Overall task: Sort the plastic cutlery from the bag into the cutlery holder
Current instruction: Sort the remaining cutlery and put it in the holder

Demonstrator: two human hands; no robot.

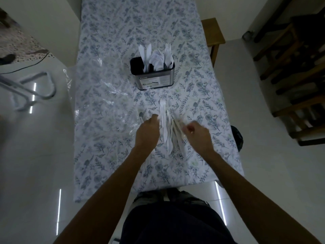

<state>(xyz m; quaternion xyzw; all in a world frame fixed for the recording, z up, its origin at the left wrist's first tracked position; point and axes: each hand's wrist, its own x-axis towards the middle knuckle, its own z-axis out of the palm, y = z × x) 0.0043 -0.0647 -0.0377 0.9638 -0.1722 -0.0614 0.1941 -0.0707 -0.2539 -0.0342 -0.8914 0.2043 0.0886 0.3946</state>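
Note:
A pile of white plastic cutlery (167,127) lies on the floral tablecloth between my hands; a fork points away from me at its far end. My left hand (147,131) rests at the pile's left edge, fingers bent onto the pieces. My right hand (197,134) is at the pile's right edge, fingers curled around a white fork or two. The metal cutlery holder (152,76) stands further back, with knives on the left, spoons in the middle and forks on the right. The clear plastic bag (98,95) lies flat to the left.
The table (123,32) is narrow, with its cloth hanging over the near edge. A wooden bench (212,32) stands at the far right, wooden chairs (295,85) further right. A white metal frame (31,90) lies on the floor to the left.

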